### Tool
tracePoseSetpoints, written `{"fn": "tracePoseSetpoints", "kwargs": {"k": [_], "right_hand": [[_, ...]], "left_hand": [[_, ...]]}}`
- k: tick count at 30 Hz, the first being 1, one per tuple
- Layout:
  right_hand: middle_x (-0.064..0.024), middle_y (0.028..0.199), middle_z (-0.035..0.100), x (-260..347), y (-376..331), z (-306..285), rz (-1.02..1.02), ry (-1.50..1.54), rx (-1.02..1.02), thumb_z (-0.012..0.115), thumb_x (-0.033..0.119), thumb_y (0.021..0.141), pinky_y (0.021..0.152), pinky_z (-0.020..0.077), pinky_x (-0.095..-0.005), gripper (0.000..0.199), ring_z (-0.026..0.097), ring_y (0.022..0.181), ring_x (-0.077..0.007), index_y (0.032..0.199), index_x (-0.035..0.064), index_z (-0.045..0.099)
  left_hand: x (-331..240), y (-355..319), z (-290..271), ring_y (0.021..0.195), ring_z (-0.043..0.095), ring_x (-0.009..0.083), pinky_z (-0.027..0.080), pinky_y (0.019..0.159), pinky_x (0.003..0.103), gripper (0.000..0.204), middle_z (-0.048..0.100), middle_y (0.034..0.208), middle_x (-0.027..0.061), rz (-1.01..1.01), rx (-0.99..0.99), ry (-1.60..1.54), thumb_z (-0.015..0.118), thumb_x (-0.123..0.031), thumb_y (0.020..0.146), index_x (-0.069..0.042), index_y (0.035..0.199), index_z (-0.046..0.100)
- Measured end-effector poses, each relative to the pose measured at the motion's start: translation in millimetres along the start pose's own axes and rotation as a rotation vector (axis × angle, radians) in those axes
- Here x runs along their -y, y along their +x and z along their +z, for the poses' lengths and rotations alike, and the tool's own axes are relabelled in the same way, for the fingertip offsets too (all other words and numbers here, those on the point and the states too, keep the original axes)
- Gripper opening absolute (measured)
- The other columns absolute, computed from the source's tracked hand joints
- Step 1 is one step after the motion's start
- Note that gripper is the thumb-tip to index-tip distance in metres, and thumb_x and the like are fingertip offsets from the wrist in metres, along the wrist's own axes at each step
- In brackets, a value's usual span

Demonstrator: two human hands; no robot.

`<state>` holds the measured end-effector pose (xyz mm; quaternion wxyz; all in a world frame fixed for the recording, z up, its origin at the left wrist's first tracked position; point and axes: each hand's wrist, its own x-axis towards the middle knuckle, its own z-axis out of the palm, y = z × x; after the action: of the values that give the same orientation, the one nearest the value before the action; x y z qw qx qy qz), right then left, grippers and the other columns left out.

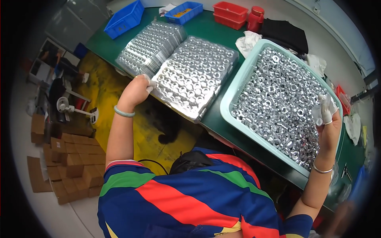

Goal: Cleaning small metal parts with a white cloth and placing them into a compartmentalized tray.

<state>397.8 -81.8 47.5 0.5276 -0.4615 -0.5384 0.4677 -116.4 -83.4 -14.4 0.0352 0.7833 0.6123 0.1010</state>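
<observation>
My left hand, fingertips covered in white and pressed together, is at the near left corner of a clear plastic tray filled with rows of shiny metal nuts. What those fingers hold, if anything, is hidden. On the right, a pale green tub is heaped with loose metal nuts. Over its right side I have my right hand raised, its white-covered fingers closed together. Something small and pale shows by the fingertips, too small to name.
A stack of filled clear trays stands left of the front tray. Along the back of the green table are blue bins, red bins, a red flask and black cloth. Cardboard boxes sit on the floor at left.
</observation>
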Motion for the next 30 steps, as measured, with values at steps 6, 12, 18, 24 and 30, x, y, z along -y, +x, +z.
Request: {"fn": "tracePoseSetpoints", "kwargs": {"k": [6, 12, 18, 24, 30], "right_hand": [[0.0047, 0.067, 0.048, -5.3, 27.8, -20.9, 0.000, -0.013, 0.020, 0.053, 0.019, 0.083, 0.043, 0.0263, -0.0145, 0.028, 0.039, 0.052, -0.0018, 0.104, 0.0003, 0.055], [0.0050, 0.058, 0.049, -4.0, 33.4, -41.5, -0.021, -0.102, -0.007, 0.056, 0.023, 0.081, 0.037, 0.0238, -0.0141, 0.027, 0.036, 0.043, 0.0003, 0.099, 0.0037, 0.058], [0.0042, 0.059, 0.050, -6.3, 40.7, -62.0, -0.080, -0.055, 0.002, 0.054, 0.022, 0.083, 0.037, 0.0246, -0.0148, 0.024, 0.036, 0.043, -0.0003, 0.098, 0.0039, 0.058], [0.0001, 0.065, 0.054, -8.1, 49.0, -74.8, -0.080, 0.008, 0.056, 0.055, 0.012, 0.081, 0.041, 0.0311, -0.0146, 0.021, 0.046, 0.051, -0.0030, 0.100, 0.0021, 0.055], [-0.0014, 0.069, 0.055, 4.3, 51.6, -84.0, -0.047, -0.048, -0.034, 0.059, 0.008, 0.077, 0.042, 0.0339, -0.0164, 0.021, 0.047, 0.052, -0.0034, 0.095, 0.0030, 0.049]], "left_hand": [[-99.3, 48.6, -29.5, 0.074, 0.053, 0.0258, 0.043, 0.065, 0.033, 0.019, 0.057, 0.078, 0.0115, -0.013, -0.143, -0.404, 0.059, -0.003, 0.070, -0.002, 0.089, 0.061], [-245.1, 132.8, -11.4, 0.073, 0.054, 0.0251, 0.044, 0.066, 0.033, 0.019, 0.058, 0.080, 0.0097, 0.701, 0.045, -0.469, 0.060, -0.005, 0.071, -0.005, 0.090, 0.061], [-326.3, 188.2, 38.7, 0.072, 0.054, 0.0287, 0.044, 0.067, 0.037, 0.013, 0.057, 0.076, 0.0115, 0.807, 0.278, -0.234, 0.059, -0.010, 0.070, -0.006, 0.082, 0.062], [-350.2, 207.2, 68.8, 0.071, 0.054, 0.0308, 0.043, 0.063, 0.040, 0.006, 0.055, 0.069, 0.0132, 0.732, 0.368, -0.051, 0.058, -0.008, 0.064, -0.005, 0.069, 0.058], [-359.2, 210.8, 49.8, 0.063, 0.058, 0.0222, 0.046, 0.059, 0.030, 0.009, 0.058, 0.069, 0.0110, 0.568, 0.343, -0.367, 0.059, -0.006, 0.066, -0.004, 0.075, 0.060]]}}
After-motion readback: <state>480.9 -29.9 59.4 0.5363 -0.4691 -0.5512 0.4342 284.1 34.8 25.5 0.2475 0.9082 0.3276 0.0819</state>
